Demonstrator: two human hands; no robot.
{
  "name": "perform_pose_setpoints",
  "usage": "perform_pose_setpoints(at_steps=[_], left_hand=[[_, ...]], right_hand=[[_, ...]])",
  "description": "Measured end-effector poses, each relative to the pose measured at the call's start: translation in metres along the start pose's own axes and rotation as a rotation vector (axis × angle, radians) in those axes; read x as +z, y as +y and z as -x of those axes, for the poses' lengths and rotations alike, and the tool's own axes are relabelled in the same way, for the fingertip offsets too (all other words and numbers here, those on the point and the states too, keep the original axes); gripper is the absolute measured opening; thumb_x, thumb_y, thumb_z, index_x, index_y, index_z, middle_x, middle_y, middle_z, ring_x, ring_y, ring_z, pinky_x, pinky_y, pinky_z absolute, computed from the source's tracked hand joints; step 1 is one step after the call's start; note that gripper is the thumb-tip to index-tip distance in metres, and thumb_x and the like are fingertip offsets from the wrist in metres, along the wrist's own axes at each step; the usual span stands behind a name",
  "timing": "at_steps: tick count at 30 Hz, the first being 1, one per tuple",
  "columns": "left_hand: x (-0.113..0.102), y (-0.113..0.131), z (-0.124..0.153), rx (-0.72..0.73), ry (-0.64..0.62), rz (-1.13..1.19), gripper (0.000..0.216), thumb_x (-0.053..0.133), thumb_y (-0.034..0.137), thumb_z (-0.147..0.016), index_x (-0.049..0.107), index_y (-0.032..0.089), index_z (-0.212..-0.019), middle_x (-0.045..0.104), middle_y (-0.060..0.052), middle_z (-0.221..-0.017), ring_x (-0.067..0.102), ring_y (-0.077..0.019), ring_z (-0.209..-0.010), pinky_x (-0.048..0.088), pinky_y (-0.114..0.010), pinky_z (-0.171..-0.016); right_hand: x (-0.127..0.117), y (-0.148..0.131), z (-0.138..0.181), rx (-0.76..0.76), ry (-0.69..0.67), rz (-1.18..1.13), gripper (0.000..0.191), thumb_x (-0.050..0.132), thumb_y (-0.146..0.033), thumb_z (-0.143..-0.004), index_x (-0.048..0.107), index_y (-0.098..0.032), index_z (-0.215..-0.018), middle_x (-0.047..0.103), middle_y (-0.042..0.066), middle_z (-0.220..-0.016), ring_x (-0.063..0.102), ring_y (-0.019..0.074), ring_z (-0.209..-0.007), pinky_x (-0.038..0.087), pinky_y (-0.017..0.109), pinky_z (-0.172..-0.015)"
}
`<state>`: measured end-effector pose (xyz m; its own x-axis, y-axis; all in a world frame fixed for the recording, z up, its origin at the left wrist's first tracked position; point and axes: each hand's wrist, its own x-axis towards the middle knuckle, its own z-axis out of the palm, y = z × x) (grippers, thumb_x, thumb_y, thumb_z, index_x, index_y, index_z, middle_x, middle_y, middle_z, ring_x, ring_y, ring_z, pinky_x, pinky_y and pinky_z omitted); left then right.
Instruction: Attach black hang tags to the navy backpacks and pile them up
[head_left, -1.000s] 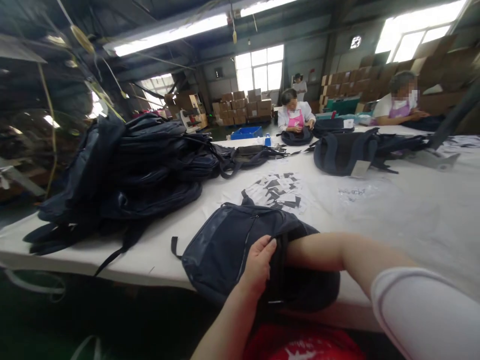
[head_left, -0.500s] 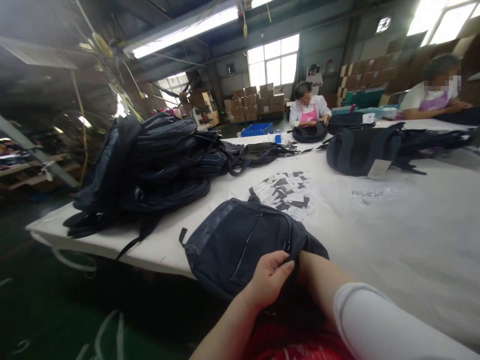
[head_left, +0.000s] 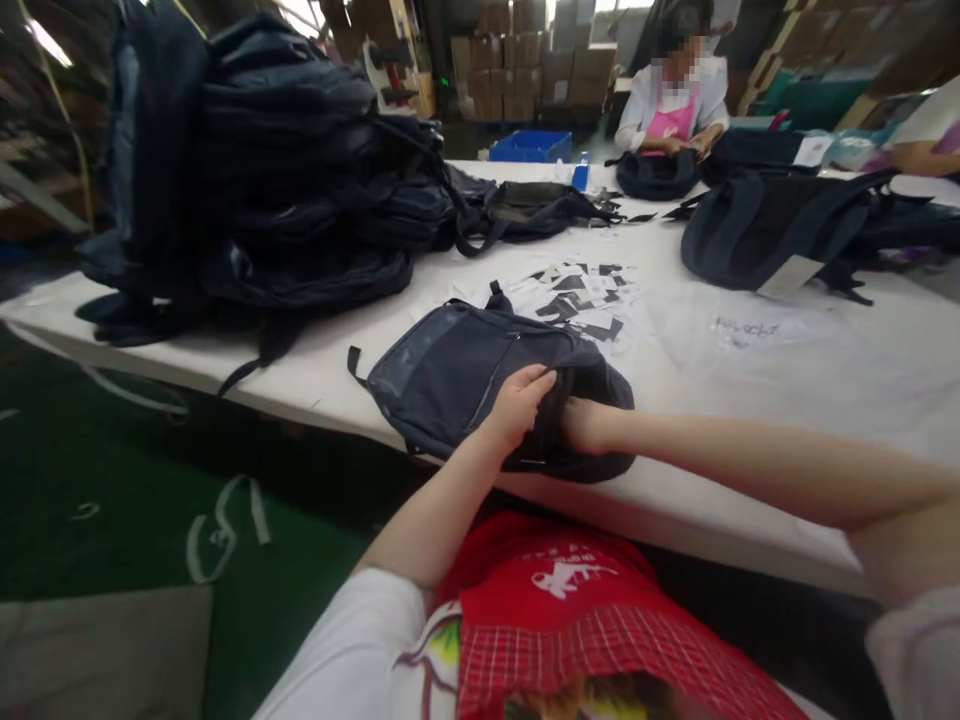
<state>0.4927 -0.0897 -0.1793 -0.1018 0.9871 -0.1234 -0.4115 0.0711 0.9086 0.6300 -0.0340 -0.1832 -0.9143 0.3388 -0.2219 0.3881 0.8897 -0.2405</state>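
One left hand [head_left: 523, 402] pinching backpack [head_left: 450, 375]; right hand [head_left: 589, 425] inside, grip unclear; apron [head_left: 517, 590] print [head_left: 562, 577] illegible.

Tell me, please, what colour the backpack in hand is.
The backpack is dark navy, best seen in the head view.

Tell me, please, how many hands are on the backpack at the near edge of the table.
2: the left hand pinches the edge of the dark backpack, and the right hand reaches into it, with its fingers hidden inside.
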Motion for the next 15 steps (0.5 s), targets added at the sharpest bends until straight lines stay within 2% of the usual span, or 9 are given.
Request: perform_pose_setpoints(at_steps=[2,3,6,8,12,15], left_hand=[[0.001,-0.007,-0.005,0.002,-0.018,0.003,0.027,0.070,0.040,-0.073,0.059,0.016,-0.076,0.049,0.007,-0.051,0.037,-0.0043,-0.036,0.025,-0.016,-0.036],[0.001,-0.010,-0.007,0.008,-0.027,0.002,0.027,0.069,0.040,-0.073,0.058,0.016,-0.076,0.049,0.007,-0.051,0.038,-0.0043,-0.037,0.025,-0.017,-0.037],[0.002,-0.021,-0.010,0.005,-0.070,-0.041,0.029,0.068,0.042,-0.073,0.058,0.015,-0.074,0.049,0.006,-0.054,0.040,-0.0047,-0.043,0.031,-0.017,-0.043],[0.000,-0.030,-0.012,0.004,-0.100,-0.096,0.032,0.069,0.044,-0.071,0.058,0.015,-0.074,0.050,0.006,-0.057,0.042,-0.0051,-0.048,0.033,-0.017,-0.047],[-0.013,-0.052,-0.014,-0.041,-0.108,-0.234,0.039,0.072,0.050,-0.066,0.057,0.015,-0.072,0.051,0.005,-0.058,0.042,-0.0054,-0.050,0.033,-0.018,-0.048],[-0.021,-0.066,-0.016,-0.123,-0.087,-0.262,0.045,0.059,0.061,-0.074,0.055,0.016,-0.075,0.049,0.005,-0.053,0.040,-0.0066,-0.042,0.032,-0.019,-0.042]], right_hand=[[-0.009,-0.009,0.022,0.079,-0.038,0.021,0.021,0.053,-0.024,-0.091,0.072,-0.014,-0.088,0.071,0.010,-0.088,0.066,0.0219,-0.083,0.048,0.032,-0.076],[-0.013,-0.018,0.033,0.109,-0.015,0.031,0.025,0.051,-0.026,-0.092,0.072,-0.016,-0.084,0.071,0.010,-0.083,0.066,0.0215,-0.078,0.046,0.031,-0.072],[-0.012,-0.052,0.053,0.104,0.153,0.049,0.029,0.049,-0.036,-0.093,0.071,-0.018,-0.089,0.071,0.008,-0.084,0.064,0.0201,-0.078,0.042,0.030,-0.071],[0.001,-0.070,0.049,0.103,0.202,0.077,0.028,0.051,-0.038,-0.093,0.069,-0.016,-0.091,0.070,0.009,-0.086,0.063,0.0206,-0.080,0.042,0.031,-0.072],[0.035,-0.082,0.025,0.128,0.076,0.140,0.022,0.051,-0.027,-0.093,0.067,-0.014,-0.084,0.071,0.010,-0.083,0.066,0.0225,-0.078,0.044,0.031,-0.068],[0.051,-0.083,0.020,0.139,0.002,0.145,0.017,0.048,-0.014,-0.090,0.065,-0.013,-0.089,0.071,0.010,-0.082,0.068,0.0225,-0.074,0.045,0.030,-0.061]])
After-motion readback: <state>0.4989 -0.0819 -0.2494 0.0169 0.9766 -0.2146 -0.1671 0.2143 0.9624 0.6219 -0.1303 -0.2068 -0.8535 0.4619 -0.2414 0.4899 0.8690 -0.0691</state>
